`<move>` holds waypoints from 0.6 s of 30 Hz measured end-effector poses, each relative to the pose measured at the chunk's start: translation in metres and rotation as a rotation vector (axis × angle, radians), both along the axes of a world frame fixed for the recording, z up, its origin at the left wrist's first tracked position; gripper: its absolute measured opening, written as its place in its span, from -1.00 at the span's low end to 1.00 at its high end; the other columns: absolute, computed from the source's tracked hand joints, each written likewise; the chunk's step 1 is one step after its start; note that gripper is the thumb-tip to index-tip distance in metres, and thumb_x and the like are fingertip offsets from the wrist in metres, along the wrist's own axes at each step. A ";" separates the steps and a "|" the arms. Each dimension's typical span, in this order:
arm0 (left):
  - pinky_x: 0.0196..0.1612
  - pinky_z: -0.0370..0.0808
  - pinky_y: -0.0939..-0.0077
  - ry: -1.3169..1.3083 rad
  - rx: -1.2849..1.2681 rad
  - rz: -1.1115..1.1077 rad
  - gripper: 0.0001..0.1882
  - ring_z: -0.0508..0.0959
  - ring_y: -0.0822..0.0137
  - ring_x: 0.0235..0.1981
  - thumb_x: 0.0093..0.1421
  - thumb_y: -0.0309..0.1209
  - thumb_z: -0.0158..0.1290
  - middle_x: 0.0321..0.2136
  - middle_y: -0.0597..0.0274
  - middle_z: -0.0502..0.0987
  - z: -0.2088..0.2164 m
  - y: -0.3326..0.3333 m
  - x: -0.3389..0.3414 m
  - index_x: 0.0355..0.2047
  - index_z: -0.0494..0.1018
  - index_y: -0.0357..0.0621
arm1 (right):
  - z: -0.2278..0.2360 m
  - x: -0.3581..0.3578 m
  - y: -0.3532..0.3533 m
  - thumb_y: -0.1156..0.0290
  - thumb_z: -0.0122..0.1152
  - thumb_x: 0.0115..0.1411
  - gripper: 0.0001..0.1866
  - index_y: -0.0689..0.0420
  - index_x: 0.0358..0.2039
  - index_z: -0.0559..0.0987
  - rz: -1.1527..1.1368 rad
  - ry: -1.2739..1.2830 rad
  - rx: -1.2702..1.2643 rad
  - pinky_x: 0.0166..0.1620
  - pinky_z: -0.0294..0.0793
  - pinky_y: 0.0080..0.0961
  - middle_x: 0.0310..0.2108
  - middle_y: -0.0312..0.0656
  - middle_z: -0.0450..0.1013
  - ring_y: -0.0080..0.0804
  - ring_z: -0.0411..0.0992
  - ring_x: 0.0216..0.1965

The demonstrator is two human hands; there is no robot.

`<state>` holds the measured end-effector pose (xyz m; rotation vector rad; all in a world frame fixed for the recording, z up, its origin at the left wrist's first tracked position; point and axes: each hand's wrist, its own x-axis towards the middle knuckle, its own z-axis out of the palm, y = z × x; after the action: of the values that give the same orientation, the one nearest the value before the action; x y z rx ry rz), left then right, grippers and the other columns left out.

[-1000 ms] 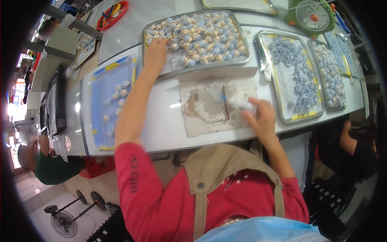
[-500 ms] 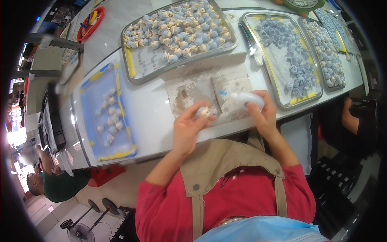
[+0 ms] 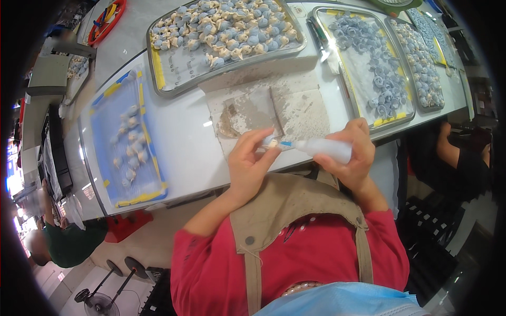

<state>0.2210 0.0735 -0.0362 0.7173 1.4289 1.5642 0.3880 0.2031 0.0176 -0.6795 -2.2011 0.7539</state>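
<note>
Pinched between the fingers of my left hand (image 3: 252,158) is a small cream and blue-grey figurine (image 3: 272,142). My right hand (image 3: 354,155) grips a translucent white squeeze bottle (image 3: 328,149), lying sideways. Its blue nozzle tip (image 3: 286,144) points left and meets or almost meets the figurine; I cannot tell if it touches. Both hands are above the near edge of a stained, opened-out piece of cardboard (image 3: 305,100). My left fingers hide part of the figurine.
A metal tray (image 3: 176,87) of similar figurines stands behind the cardboard. On the left is a blue tray (image 3: 108,158) with several more. Rightward, one tray (image 3: 361,97) holds blue-grey cup-like pieces, another (image 3: 429,109) more figurines. Other people (image 3: 79,239) sit at both sides.
My right hand has turned the bottle so its nozzle now reaches the figurine. The hands have come closer together. The whole view has shifted slightly.
</note>
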 end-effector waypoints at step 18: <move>-0.25 0.45 0.63 -0.234 -0.003 0.009 -0.63 0.48 0.46 -0.24 0.12 -0.59 0.06 -0.15 0.24 0.43 0.001 -0.006 -0.001 -0.03 0.35 -0.28 | 0.000 -0.007 -0.002 0.29 0.50 -0.31 -0.66 0.13 -0.54 0.53 0.004 -0.004 0.038 -0.39 0.24 -0.48 -0.61 -0.29 0.36 -0.32 0.22 -0.49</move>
<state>0.2204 0.0671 -0.0348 0.5077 1.2627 1.5956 0.3808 0.2010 0.0173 -0.6579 -2.2156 0.7111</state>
